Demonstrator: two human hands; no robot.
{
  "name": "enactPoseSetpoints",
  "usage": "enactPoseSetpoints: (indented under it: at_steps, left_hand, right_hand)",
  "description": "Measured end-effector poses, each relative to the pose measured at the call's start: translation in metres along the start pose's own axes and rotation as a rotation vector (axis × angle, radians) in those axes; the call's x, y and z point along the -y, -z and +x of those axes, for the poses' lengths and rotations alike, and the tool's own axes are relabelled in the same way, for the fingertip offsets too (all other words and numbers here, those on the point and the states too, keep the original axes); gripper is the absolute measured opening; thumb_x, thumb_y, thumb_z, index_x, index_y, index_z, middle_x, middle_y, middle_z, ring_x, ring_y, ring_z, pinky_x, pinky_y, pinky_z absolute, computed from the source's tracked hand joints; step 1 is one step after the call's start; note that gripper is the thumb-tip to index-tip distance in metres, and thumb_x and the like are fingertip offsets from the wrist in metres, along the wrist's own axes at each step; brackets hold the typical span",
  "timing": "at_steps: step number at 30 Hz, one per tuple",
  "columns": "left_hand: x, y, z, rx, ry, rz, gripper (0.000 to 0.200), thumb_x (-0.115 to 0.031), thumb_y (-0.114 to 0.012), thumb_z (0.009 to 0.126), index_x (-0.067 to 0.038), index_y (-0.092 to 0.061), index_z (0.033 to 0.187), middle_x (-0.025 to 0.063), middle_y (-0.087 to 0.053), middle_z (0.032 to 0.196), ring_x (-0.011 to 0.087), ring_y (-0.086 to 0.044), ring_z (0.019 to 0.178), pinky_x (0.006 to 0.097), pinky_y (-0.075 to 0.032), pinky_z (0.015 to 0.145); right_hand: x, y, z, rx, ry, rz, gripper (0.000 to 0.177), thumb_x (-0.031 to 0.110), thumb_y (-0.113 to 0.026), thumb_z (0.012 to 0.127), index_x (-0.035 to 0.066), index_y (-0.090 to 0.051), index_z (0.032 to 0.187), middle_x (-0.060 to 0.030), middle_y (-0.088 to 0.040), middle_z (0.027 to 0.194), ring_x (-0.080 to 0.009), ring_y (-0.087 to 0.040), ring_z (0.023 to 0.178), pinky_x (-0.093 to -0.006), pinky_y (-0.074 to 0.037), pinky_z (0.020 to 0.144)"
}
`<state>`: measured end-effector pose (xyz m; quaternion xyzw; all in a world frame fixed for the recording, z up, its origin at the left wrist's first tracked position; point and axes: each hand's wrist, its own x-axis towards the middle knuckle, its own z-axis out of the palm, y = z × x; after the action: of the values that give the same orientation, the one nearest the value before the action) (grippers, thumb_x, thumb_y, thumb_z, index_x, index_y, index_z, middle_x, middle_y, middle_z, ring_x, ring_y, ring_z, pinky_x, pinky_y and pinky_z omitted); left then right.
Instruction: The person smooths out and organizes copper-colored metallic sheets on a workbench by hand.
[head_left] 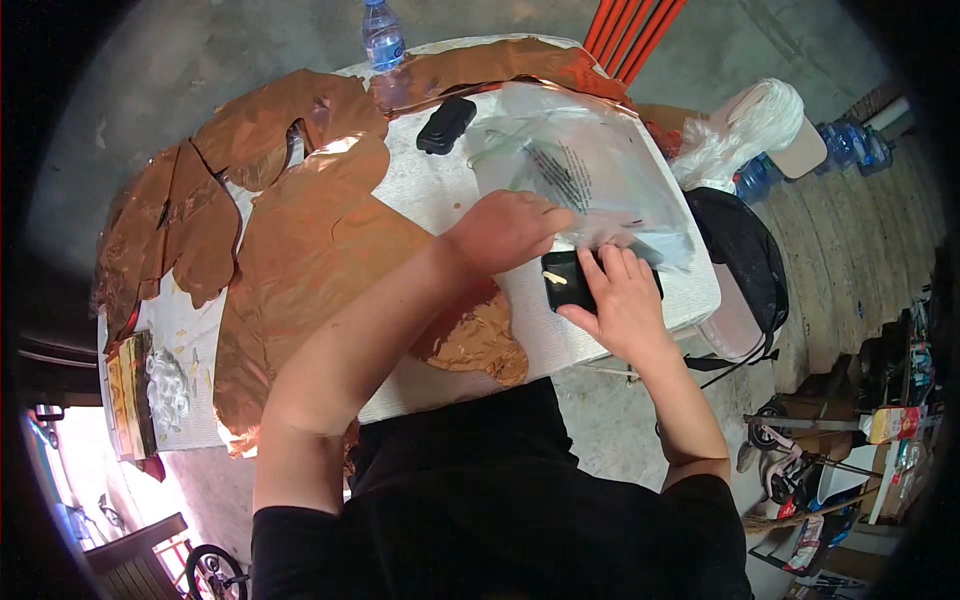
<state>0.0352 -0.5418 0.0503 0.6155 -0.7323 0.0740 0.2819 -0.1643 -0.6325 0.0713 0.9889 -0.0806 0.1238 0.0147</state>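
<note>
- Here's the right hand [628,302], spread over a flat black object [570,292] near the surface's [560,345] right end; fingers extended, thumb apart, seemingly pressing it steady rather than gripping.
- A yellow piece [554,278] sits on the black object, clear of the palm.
- The left hand [505,232] is just beside, fingers curled at the edge of a clear plastic bag [620,180]; whether they pinch it, I can't tell.
- That bag lies flat and crumpled, dark print showing; contents, if any, unclear.
- A black case [447,125] looks closed, its inside hidden.
- Up at the far edge, a bottle [383,38] holds clear liquid.
- Copper-coloured foil [320,255] spreads leftward, perhaps leaving the hands working room.
</note>
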Motion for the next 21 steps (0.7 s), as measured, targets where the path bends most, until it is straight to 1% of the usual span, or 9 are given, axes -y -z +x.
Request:
enactPoseSetpoints:
  at_steps: [4,6,7,8,11,13,14,17,21]
  left_hand:
    - [0.000,0.000,-0.002,-0.049,-0.032,-0.003,0.021,-0.011,-0.057,0.073,-0.008,-0.055,0.094,0.0091,-0.061,0.089,0.0272,-0.059,0.085,0.0377,-0.048,0.071]
    - [0.000,0.001,-0.004,-0.059,-0.045,-0.014,0.021,-0.010,-0.057,0.073,-0.008,-0.055,0.094,0.0091,-0.060,0.089,0.0272,-0.059,0.085,0.0376,-0.048,0.071]
    - [0.000,0.001,-0.003,-0.068,-0.056,-0.023,0.021,-0.010,-0.057,0.072,-0.008,-0.055,0.094,0.0091,-0.060,0.090,0.0272,-0.058,0.085,0.0375,-0.048,0.072]
    - [0.001,0.001,-0.003,-0.070,-0.058,-0.024,0.021,-0.010,-0.057,0.072,-0.008,-0.055,0.094,0.0091,-0.060,0.090,0.0272,-0.058,0.085,0.0375,-0.048,0.072]
    - [0.000,0.000,-0.003,-0.014,-0.046,-0.001,0.022,-0.010,-0.057,0.072,-0.008,-0.055,0.094,0.0097,-0.060,0.091,0.0276,-0.058,0.087,0.0376,-0.048,0.073]
    - [0.000,0.001,-0.004,-0.010,-0.040,-0.006,0.023,-0.010,-0.057,0.071,-0.008,-0.055,0.094,0.0098,-0.059,0.091,0.0276,-0.058,0.088,0.0377,-0.048,0.074]
    - [0.000,0.002,-0.004,-0.011,-0.039,-0.003,0.023,-0.010,-0.057,0.071,-0.008,-0.055,0.094,0.0098,-0.059,0.091,0.0276,-0.058,0.088,0.0377,-0.048,0.074]
    - [0.000,0.003,-0.003,0.005,-0.049,-0.017,0.023,-0.010,-0.058,0.071,-0.008,-0.055,0.094,0.0092,-0.059,0.091,0.0276,-0.058,0.088,0.0374,-0.048,0.075]
    - [-0.002,-0.001,-0.004,0.015,-0.030,0.040,0.024,-0.010,-0.058,0.071,-0.009,-0.055,0.094,0.0079,-0.060,0.091,0.0262,-0.058,0.089,0.0367,-0.049,0.075]
  right_hand:
    - [-0.004,-0.002,-0.004,0.013,0.014,0.070,0.071,0.048,-0.066,0.069,0.000,-0.051,0.119,-0.0152,-0.048,0.108,-0.0324,-0.045,0.102,-0.0415,-0.036,0.086]
    - [-0.001,-0.003,-0.010,-0.006,0.024,0.164,0.074,0.048,-0.070,0.064,0.000,-0.051,0.117,-0.0157,-0.047,0.111,-0.0333,-0.045,0.104,-0.0436,-0.034,0.089]
    - [0.003,-0.005,-0.014,-0.022,0.003,0.188,0.077,0.048,-0.073,0.060,0.001,-0.050,0.117,-0.0161,-0.046,0.115,-0.0343,-0.044,0.107,-0.0446,-0.032,0.091]
    - [0.007,-0.005,-0.016,0.001,-0.040,0.191,0.079,0.049,-0.074,0.060,0.002,-0.049,0.118,-0.0165,-0.045,0.118,-0.0345,-0.043,0.111,-0.0440,-0.031,0.093]
    - [0.011,0.005,-0.018,0.026,-0.063,0.208,0.082,0.046,-0.075,0.059,0.001,-0.047,0.120,-0.0166,-0.045,0.120,-0.0346,-0.042,0.113,-0.0430,-0.031,0.094]
    - [0.007,0.019,-0.016,0.110,-0.060,0.330,0.082,0.041,-0.078,0.057,0.000,-0.047,0.120,-0.0162,-0.045,0.122,-0.0336,-0.042,0.113,-0.0415,-0.031,0.095]
    - [0.003,0.023,-0.016,0.109,-0.056,0.329,0.082,0.041,-0.078,0.057,0.000,-0.047,0.120,-0.0162,-0.045,0.122,-0.0336,-0.042,0.113,-0.0415,-0.031,0.095]
    - [-0.008,0.029,-0.017,0.206,-0.062,0.246,0.084,0.036,-0.081,0.054,-0.002,-0.047,0.120,-0.0149,-0.046,0.120,-0.0322,-0.042,0.112,-0.0396,-0.032,0.096]
    - [-0.012,0.026,-0.012,0.248,-0.057,0.239,0.082,0.036,-0.081,0.052,-0.002,-0.048,0.117,-0.0143,-0.047,0.116,-0.0320,-0.042,0.112,-0.0394,-0.033,0.095]
